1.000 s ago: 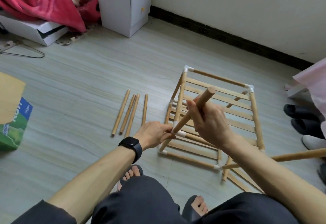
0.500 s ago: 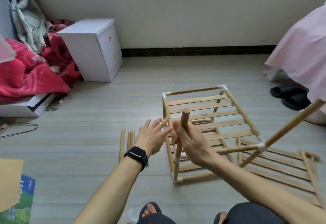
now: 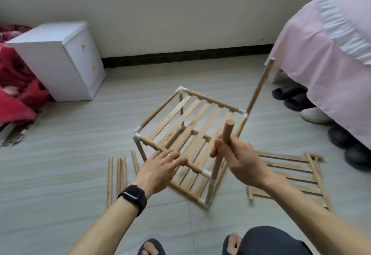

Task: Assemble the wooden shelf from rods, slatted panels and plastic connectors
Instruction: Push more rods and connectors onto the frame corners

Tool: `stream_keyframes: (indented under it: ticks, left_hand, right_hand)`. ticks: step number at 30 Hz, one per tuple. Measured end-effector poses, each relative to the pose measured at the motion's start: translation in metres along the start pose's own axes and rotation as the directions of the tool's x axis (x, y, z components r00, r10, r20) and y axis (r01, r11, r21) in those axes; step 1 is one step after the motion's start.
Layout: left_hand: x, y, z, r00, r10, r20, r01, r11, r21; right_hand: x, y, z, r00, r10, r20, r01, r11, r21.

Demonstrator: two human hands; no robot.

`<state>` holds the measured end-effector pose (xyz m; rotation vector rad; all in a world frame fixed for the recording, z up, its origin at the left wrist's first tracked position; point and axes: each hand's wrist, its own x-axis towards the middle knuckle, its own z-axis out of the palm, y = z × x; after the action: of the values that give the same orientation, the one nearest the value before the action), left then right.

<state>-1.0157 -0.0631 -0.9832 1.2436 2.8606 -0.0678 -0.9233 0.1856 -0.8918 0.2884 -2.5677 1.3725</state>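
Looking down on the half-built shelf frame (image 3: 190, 134) standing on the floor (image 3: 60, 164), dead ahead and between the two arms: two slatted tiers, rods along the edges, white plastic at the corners. Sits skewed to the view, one corner pointing back toward the knees. Off to the right, flat on the floor, a spare slatted panel (image 3: 291, 174). Off to the left, just beside the frame, four loose rods (image 3: 118, 174) side by side, long axes running away from the body. At the far right corner, one post (image 3: 259, 86) up and leaning outward.

Comes down to the near corner. Grasping the upright rod (image 3: 227, 132) about mid-length with the right hand (image 3: 241, 160), fingers and thumb wrapped round it, long axis close to vertical with the top tipped slightly right, foot meeting the corner connector (image 3: 207, 173). Cannot tell whether fully seated in the socket. Laying the left hand (image 3: 158, 168), fingers straight and relaxed, over the front top rail (image 3: 152, 144) just left of that connector, holding nothing, watch (image 3: 133, 195) facing up. Probably calls for a push straight down the rod's axis from the right hand, with the left bracing the rail.
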Motion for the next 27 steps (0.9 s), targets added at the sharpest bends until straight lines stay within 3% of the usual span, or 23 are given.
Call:
stream_keyframes:
  ticks: [3,6,11,15,21,27]
  left_hand:
    - [0.005,0.023,-0.003,0.999,0.052,0.009,-0.051,0.996,-0.076]
    - [0.012,0.026,-0.012,0.999,0.001,0.045,0.003,0.996,-0.091]
    - [0.006,0.013,-0.005,0.962,-0.174,0.212,0.191,0.980,-0.064]
    - [-0.003,0.010,0.015,0.954,-0.230,0.190,0.250,0.964,-0.088]
    - [0.001,0.007,0.016,0.956,-0.229,0.184,0.256,0.957,-0.137]
    - [-0.001,0.003,-0.004,0.984,-0.105,0.141,0.135,0.964,-0.229]
  right_hand:
    - [-0.002,0.032,-0.035,0.963,0.147,-0.227,-0.145,0.989,0.026]
    - [0.011,0.061,-0.062,0.845,0.338,-0.415,-0.314,0.941,0.126]
    - [0.041,0.072,-0.063,0.740,0.427,-0.520,-0.274,0.897,0.347]
    - [0.060,0.083,-0.052,0.642,0.412,-0.647,-0.221,0.907,0.358]
    - [0.070,0.102,-0.052,0.671,0.340,-0.659,-0.115,0.925,0.361]
    - [0.072,0.102,-0.073,0.651,0.432,-0.624,-0.179,0.886,0.427]
